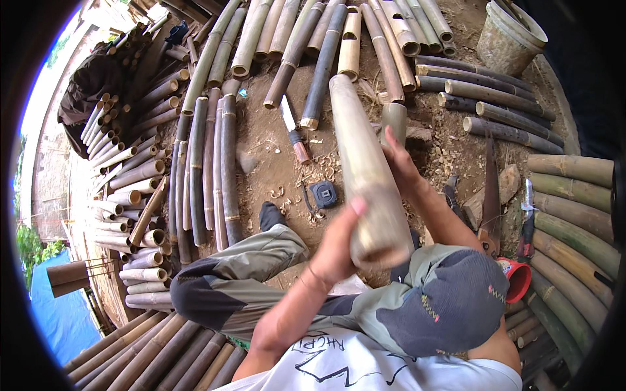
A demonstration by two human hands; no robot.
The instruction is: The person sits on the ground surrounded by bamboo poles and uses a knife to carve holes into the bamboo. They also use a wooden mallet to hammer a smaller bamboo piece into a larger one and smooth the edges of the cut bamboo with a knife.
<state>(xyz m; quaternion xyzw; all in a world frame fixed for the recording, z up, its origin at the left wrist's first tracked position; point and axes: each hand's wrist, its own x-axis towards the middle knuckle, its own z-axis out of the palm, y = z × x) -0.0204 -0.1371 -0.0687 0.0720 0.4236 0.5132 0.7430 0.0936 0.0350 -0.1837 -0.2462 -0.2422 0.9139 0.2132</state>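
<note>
Gripping the near end of a thick bamboo section (365, 169), the left hand (339, 244) wraps it above the lap, while the right hand (399, 163) clasps its far side. Just beyond on the dirt: a knife (293, 130), a tape measure (324, 194), and a saw (490, 195) off right.

Thick pale-tan bamboo section (365, 169), cut ends, tilted lengthwise above the lap, near end lowest
</note>
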